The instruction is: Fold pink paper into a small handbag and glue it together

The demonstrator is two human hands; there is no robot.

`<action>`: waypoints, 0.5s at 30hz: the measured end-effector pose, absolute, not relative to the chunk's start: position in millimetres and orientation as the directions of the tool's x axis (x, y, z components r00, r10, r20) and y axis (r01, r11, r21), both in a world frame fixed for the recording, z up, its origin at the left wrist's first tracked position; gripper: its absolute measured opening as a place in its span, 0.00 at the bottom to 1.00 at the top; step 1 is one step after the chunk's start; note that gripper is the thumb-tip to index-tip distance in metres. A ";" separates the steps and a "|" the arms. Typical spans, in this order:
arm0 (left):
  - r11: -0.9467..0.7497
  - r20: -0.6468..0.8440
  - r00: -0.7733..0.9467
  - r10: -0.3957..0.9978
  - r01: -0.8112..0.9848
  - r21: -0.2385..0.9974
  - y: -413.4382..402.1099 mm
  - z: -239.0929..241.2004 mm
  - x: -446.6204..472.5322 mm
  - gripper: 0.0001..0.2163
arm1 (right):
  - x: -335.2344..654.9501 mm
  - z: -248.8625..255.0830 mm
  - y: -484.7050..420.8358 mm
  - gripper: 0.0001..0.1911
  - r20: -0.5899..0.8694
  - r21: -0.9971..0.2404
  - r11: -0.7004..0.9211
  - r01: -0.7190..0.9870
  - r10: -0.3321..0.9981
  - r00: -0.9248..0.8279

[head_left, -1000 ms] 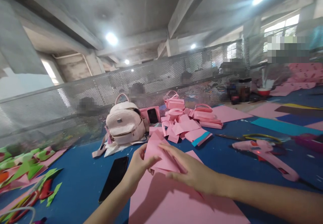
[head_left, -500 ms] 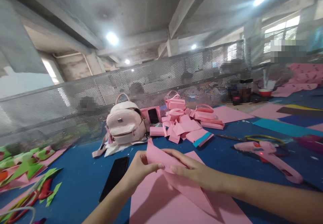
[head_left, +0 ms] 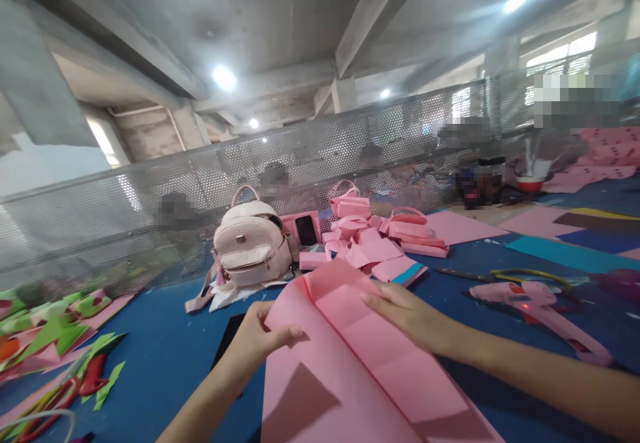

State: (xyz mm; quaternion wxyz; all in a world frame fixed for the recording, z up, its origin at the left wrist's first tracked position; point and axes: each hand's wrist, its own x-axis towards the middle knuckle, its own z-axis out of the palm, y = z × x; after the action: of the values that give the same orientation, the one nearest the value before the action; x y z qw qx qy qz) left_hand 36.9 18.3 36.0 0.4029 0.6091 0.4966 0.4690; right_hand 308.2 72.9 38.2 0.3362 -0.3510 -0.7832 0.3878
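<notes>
A large sheet of pink paper [head_left: 300, 390] fills the space in front of me, bent along a lengthwise line with its right part showing faint cross creases. My left hand [head_left: 273, 333] grips its left edge, thumb on top and fingers underneath. At the upper right edge, my right hand [head_left: 405, 313] pinches the paper with its thumb on the face and the other fingers mostly behind. Just left of the paper lies a black phone [head_left: 227, 340], partly covered by my left hand and wrist.
A white backpack [head_left: 255, 246] stands behind the paper, beside a heap of pink paper pieces [head_left: 375, 250]. On the right lie a pink glue gun [head_left: 545, 310] and scissors [head_left: 525, 275]. Red-handled scissors [head_left: 70, 390] and green scraps [head_left: 107, 383] are at left. A perforated metal screen [head_left: 320, 170] runs along the back.
The folded flap between my hands has opened out, showing its creased inner face on the right. My hands have moved apart, the left one covering more of the phone.
</notes>
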 end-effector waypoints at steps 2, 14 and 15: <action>-0.164 0.167 0.005 0.986 0.215 0.963 16.4 32.9 23.4 0.14 | 318.1 38.3 81.0 0.31 0.244 -0.858 0.398 0.325 0.872 -0.424; -0.128 0.136 -0.236 0.962 0.049 0.991 15.4 24.1 3.1 0.18 | 347.2 33.1 91.3 0.27 0.098 -0.956 0.188 0.224 0.928 -0.360; -0.142 0.150 -0.251 0.956 0.051 0.989 15.9 24.7 3.7 0.18 | 348.1 31.6 91.7 0.27 0.110 -0.950 0.198 0.243 0.936 -0.334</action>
State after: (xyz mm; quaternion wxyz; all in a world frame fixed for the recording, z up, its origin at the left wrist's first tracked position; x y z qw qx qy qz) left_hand 3.7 15.9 24.7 0.3855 0.4755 0.5297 0.5872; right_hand 348.1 91.7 31.6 0.3779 -0.4364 -0.6756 0.4587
